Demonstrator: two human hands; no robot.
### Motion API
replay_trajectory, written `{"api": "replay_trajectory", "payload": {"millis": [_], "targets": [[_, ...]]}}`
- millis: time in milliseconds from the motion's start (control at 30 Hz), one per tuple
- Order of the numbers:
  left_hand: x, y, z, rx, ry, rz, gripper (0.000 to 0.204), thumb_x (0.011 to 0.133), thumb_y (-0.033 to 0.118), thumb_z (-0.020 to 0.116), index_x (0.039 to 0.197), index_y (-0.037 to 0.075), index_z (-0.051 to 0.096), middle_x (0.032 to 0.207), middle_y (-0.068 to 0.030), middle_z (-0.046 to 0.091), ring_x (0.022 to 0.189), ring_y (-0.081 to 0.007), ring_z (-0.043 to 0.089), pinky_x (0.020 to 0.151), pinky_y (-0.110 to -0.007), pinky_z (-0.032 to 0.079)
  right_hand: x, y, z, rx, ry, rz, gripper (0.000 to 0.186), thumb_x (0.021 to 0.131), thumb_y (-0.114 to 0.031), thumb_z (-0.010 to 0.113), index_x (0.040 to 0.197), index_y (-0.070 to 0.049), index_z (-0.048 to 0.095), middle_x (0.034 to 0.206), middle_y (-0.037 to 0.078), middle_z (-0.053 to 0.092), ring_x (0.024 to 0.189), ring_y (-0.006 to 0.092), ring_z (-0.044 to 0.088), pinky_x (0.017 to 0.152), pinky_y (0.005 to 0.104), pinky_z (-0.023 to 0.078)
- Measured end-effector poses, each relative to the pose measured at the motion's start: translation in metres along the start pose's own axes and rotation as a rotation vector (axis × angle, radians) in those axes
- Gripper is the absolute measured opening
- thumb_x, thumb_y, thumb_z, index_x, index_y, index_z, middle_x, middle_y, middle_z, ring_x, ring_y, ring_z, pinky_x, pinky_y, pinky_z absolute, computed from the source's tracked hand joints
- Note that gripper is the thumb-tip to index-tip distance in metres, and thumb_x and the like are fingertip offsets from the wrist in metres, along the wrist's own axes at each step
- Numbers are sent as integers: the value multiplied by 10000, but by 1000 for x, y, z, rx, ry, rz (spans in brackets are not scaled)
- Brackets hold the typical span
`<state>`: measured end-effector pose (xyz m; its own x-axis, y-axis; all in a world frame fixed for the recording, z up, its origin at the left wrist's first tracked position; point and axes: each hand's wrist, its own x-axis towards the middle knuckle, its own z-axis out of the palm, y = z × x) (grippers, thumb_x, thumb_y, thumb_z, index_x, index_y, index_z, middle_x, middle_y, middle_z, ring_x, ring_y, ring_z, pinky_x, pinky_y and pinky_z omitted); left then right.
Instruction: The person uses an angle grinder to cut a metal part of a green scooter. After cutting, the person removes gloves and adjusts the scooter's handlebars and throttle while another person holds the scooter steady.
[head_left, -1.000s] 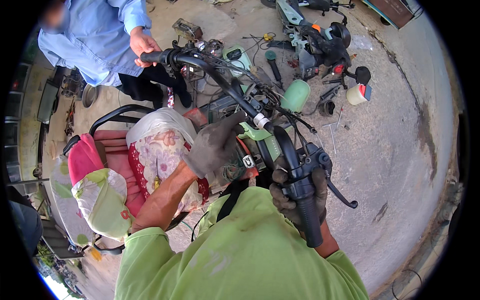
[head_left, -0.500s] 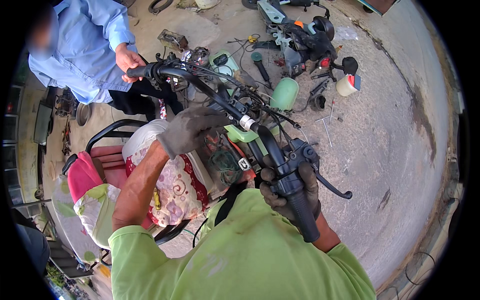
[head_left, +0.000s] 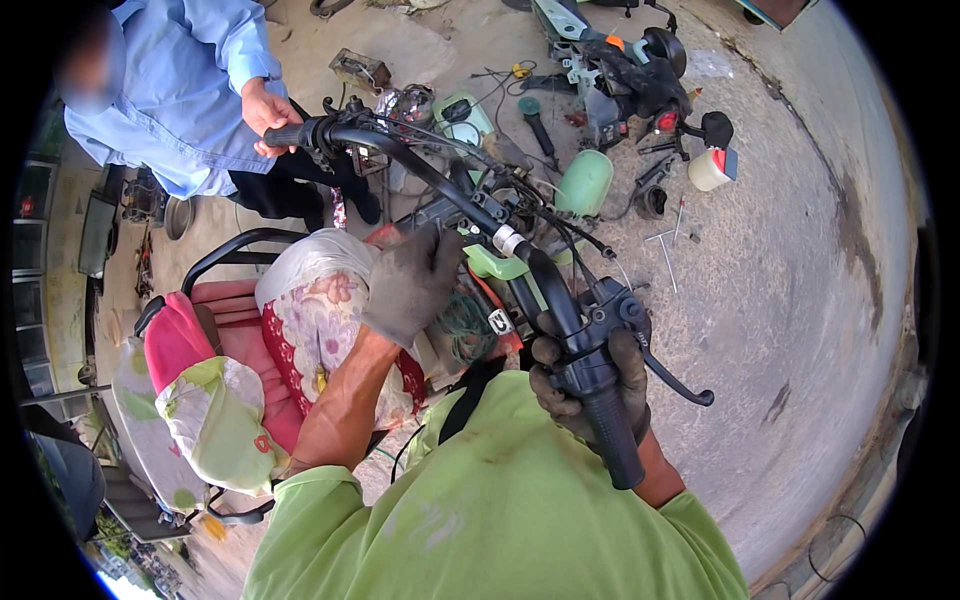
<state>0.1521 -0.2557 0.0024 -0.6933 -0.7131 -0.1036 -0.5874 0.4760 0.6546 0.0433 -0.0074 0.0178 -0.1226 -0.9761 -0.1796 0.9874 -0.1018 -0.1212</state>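
Black motorcycle handlebars (head_left: 412, 165) run slantwise in front of me, with a silvery band near the middle. My right hand (head_left: 628, 372), in a dark grey glove, wraps round the bar between its switch housing and the rubber grip (head_left: 612, 430). A black lever (head_left: 680, 378) sticks out beside it. My left hand (head_left: 412, 285), also gloved, is below the middle of the bar, fingers curled together; what they hold, if anything, is hidden. Cables and a bar clamp (head_left: 495, 208) lie just beyond it. Another person's hand (head_left: 268, 112) rests on the far left grip.
A person in a blue shirt (head_left: 180, 90) stands at the far left. Left of me is a chair (head_left: 225, 300) with pink cloth and a flowered cushion (head_left: 335, 275). Motorcycle parts (head_left: 640, 95), a green cover (head_left: 584, 183), a bottle (head_left: 708, 170) and a T-handle wrench (head_left: 667, 252) lie on the floor.
My left hand has moved right and turned, its fingers going from stretched out to curled below the bar. My right hand keeps its hold. The whole view has shifted slightly.
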Motion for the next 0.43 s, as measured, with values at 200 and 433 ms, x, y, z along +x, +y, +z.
{"api": "replay_trajectory", "payload": {"millis": [200,433], "targets": [[17,12,-35,404,-185,846,402,808,67,719,1206,60,662,1121,-126,668,894,-331,673,741,-425,545,1,-1,-2,17,1,19,875,918,-652,631,1497,-20,453,1180,72,597,772,204,546,584,245,463],[-18,25,-34,-27,-94,124,504,831,168,775,1307,87,629,1182,-136,670,1067,-272,673,897,-408,545,0,0,-8,23,-26,21,899,907,-662,638,1513,-29,438,1216,75,583,781,204,543,600,249,472]]}}
